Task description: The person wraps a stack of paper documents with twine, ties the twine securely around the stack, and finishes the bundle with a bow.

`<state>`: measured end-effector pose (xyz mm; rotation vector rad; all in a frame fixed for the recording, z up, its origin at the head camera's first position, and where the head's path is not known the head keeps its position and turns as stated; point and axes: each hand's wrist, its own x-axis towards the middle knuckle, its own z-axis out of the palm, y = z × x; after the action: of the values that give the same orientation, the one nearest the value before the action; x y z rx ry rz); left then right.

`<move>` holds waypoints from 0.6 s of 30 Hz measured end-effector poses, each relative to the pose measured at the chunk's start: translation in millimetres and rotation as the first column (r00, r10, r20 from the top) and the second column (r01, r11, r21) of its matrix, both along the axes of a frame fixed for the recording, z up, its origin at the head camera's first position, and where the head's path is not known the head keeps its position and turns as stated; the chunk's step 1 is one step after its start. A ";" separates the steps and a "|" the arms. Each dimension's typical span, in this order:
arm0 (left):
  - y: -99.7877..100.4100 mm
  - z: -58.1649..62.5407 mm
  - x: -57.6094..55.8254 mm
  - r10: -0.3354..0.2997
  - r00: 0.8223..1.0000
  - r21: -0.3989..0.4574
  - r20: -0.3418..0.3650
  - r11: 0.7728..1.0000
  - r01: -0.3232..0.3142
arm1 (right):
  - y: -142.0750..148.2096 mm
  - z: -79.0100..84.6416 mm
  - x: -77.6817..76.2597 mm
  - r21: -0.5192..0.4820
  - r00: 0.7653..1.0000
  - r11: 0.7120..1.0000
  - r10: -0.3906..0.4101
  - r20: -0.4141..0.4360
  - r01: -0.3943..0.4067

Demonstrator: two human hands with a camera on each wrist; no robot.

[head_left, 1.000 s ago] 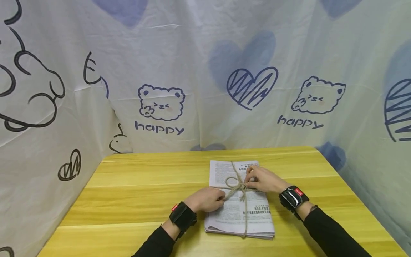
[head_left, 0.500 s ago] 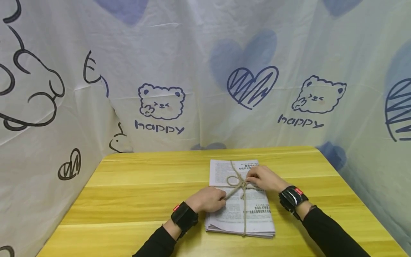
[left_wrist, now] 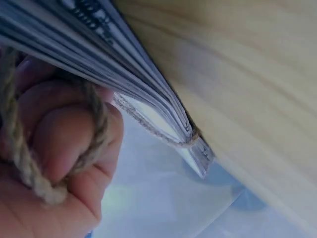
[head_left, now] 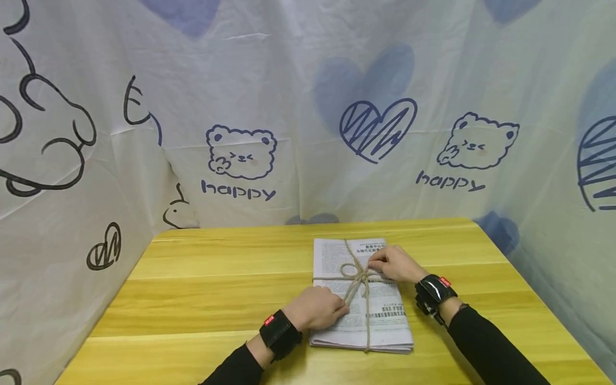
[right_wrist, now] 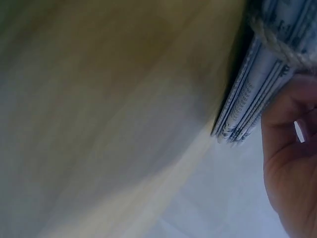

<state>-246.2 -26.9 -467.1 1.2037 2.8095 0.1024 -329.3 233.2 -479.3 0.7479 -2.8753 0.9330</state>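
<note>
A stack of folded newspapers [head_left: 337, 262] lies on the table, bound crosswise with twine [head_left: 368, 326]. A bow-like knot with a round loop sits near the upper middle of the top sheet. My left hand [head_left: 317, 308] is at the stack's left side and grips a strand of twine running down-left from the knot; in the left wrist view, twine [left_wrist: 20, 134] wraps its curled fingers. My right hand [head_left: 397, 264] is over the stack's upper right edge, thumb and finger pinching twine just right of the knot. Its fingertips are hidden in the right wrist view.
The wood-patterned table [head_left: 207, 299] extends to both sides of the stack. Behind and beside it hangs a white cloth [head_left: 298, 160] printed with hearts, bears and lettering. Both wrists wear black straps [head_left: 280, 334].
My left hand has moved toward me and slightly right, drawing its twine strand to a steeper slant. My right hand has shifted slightly away, still by the knot. The stack stays nearly in place.
</note>
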 end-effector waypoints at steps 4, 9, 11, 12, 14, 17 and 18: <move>-4.0 -0.5 4.6 -0.011 0.999 -0.002 -0.039 1.000 0.011 | 0.4 0.3 -2.6 -0.031 0.996 0.999 -0.023 0.091 0.026; -8.5 -3.0 3.6 -0.022 1.000 0.009 -0.016 1.000 0.023 | 1.8 5.4 -1.6 -0.075 0.977 0.995 -0.048 0.207 0.065; -11.0 -3.0 2.8 -0.034 0.999 0.018 0.010 0.999 0.034 | 2.1 6.5 -1.0 -0.075 0.975 0.994 -0.063 0.212 0.081; -12.5 -2.6 2.6 -0.039 0.999 0.024 0.023 0.999 0.038 | 2.1 6.7 -0.8 -0.074 0.975 0.994 -0.067 0.212 0.085; -15.7 -1.5 2.3 -0.049 0.998 0.044 0.050 0.998 0.047 | 2.7 6.9 -0.6 -0.082 0.976 0.993 -0.062 0.207 0.080; -20.7 1.9 -1.7 -0.068 0.990 0.124 0.124 0.991 0.053 | 5.7 6.7 -0.8 -0.112 0.975 0.992 -0.028 0.218 0.054; -22.6 2.9 -4.0 -0.079 0.984 0.168 0.157 0.984 0.052 | 7.6 6.6 -0.6 -0.119 0.974 0.992 -0.020 0.224 0.048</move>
<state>-250.2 -49.6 -464.2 1.2563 2.6596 0.4145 -329.9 240.8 -472.7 0.6180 -2.9683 1.2529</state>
